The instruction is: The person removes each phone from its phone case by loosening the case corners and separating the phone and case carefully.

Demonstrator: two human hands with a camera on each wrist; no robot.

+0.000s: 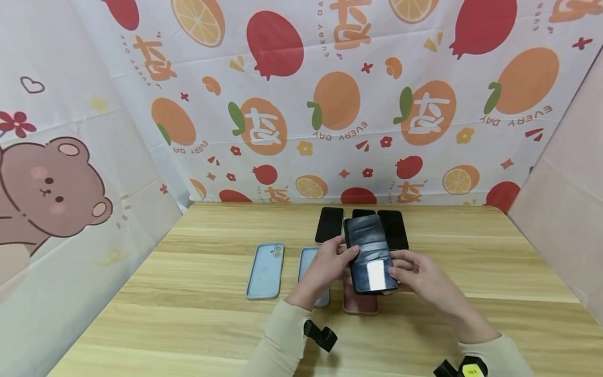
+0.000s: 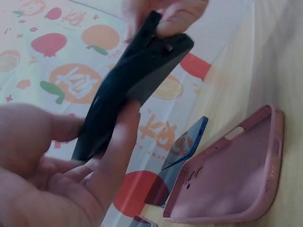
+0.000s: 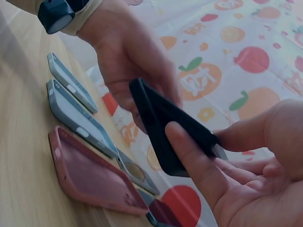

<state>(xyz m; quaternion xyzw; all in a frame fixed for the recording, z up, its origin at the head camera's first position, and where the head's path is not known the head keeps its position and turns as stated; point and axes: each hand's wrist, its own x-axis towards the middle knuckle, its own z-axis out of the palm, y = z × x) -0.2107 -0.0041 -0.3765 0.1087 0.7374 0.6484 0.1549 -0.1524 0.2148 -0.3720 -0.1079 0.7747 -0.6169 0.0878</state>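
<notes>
Both hands hold a black phone case upright over the table. Its front is glossy, with horizontal bands and a bright white rectangle low down. Two dark layers stand apart at one end in the left wrist view. My left hand grips the left side, thumb on the front. At the lower right, my right hand pinches the edge between thumb and fingers; one finger lies along a layer in the right wrist view. Beneath, a pink phone case lies on the table, partly hidden.
Left of the pink case lie a light blue phone case and a second light blue case, partly behind my left hand. Behind are several dark phones, including one at the left and one at the right. A fruit-print cloth hangs behind the table.
</notes>
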